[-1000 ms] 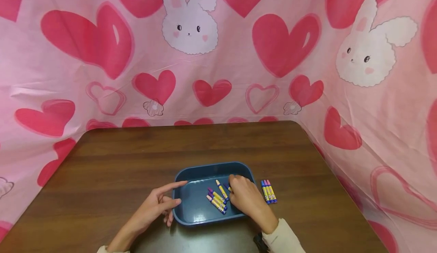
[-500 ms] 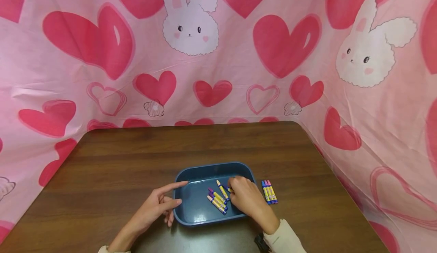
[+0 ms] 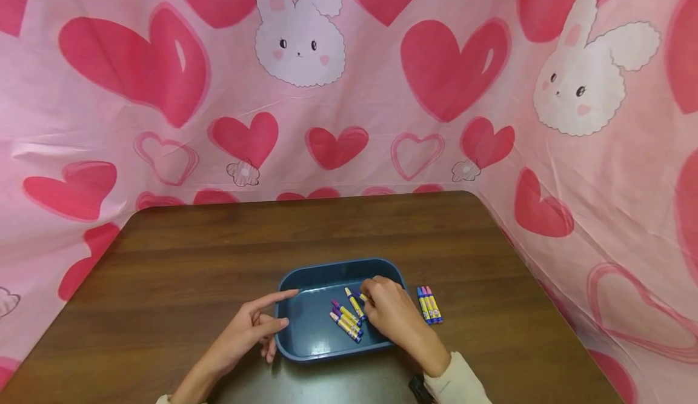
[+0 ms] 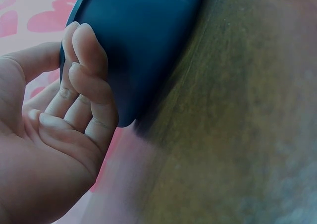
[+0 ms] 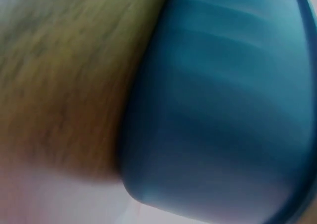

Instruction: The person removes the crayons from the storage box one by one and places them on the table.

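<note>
A dark blue tray [image 3: 316, 355] lies on the wooden table, its outer wall also filling much of both wrist views. My left hand [image 3: 248, 328] rests at the tray's left end, with straight index finger and thumb reaching over the rim. Its other fingers hang loosely bent outside the wall, as the left wrist view shows. Inside the tray's right part, my right hand [image 3: 395, 310] pinches a blue-purple crayon [image 3: 362, 297] with a yellow wrapper; the fingers cover most of it. Several crayons [image 3: 346, 326] in yellow wrappers lie loosely fanned beside that hand, with peach, purple and pale tips.
To the right of the tray, 3 crayons [image 3: 429, 305] lie side by side on the table [image 3: 229, 240], one blue-tipped and two pinkish. A pink cloth [image 3: 376, 89] with hearts and rabbits hangs behind and at both sides.
My right hand has shifted very slightly left and away from me, and more of the crayon at its fingertips shows. The left hand, tray and other crayons stay as they were.
</note>
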Available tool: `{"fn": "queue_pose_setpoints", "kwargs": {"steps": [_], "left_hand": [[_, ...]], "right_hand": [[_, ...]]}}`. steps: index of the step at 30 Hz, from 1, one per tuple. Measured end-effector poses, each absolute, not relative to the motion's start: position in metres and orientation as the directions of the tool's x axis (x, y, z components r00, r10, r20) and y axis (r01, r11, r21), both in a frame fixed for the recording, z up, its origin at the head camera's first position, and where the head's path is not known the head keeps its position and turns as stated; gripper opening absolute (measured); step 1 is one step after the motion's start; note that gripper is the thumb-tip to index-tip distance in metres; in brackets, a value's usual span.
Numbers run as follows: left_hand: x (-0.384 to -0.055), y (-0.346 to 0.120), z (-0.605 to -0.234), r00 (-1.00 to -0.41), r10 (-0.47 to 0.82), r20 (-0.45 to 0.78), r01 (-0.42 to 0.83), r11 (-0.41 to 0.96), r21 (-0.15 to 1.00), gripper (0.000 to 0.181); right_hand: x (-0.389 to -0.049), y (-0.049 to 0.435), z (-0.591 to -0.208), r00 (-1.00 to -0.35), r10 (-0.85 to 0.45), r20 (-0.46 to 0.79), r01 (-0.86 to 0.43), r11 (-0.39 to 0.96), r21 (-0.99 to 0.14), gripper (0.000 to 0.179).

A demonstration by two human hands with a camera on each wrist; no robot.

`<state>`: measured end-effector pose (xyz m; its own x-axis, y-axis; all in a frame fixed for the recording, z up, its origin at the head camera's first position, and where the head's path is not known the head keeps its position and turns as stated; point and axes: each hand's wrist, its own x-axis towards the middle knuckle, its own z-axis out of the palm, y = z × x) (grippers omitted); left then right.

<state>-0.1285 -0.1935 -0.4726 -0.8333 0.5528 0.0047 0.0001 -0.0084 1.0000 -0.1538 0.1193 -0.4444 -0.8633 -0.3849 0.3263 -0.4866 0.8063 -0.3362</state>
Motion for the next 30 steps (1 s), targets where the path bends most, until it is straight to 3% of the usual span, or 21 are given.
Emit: {"fn": "queue_pose_setpoints", "kwargs": {"steps": [14,25,30], "left_hand": [[-0.127,-0.193,-0.471,-0.832,0.554,0.0,-0.013,-0.018,1.0,0.054],[-0.126,-0.193,-0.471,-0.831,0.556,-0.017,-0.036,-0.023,0.999,0.054],[-0.126,-0.192,-0.471,-0.834,0.551,-0.019,-0.034,-0.017,0.999,0.054]], "right_hand": [[-0.135,0.143,-0.424,-0.835,-0.269,0.481,-0.484,0.774,-0.408,0.018],[-0.131,0.186,-0.415,-0.851,-0.166,0.498,-0.472,0.658,-0.587,0.021],[-0.136,0.206,-0.412,-0.851,-0.108,0.514,-0.448,0.66,-0.603,0.021]]}}
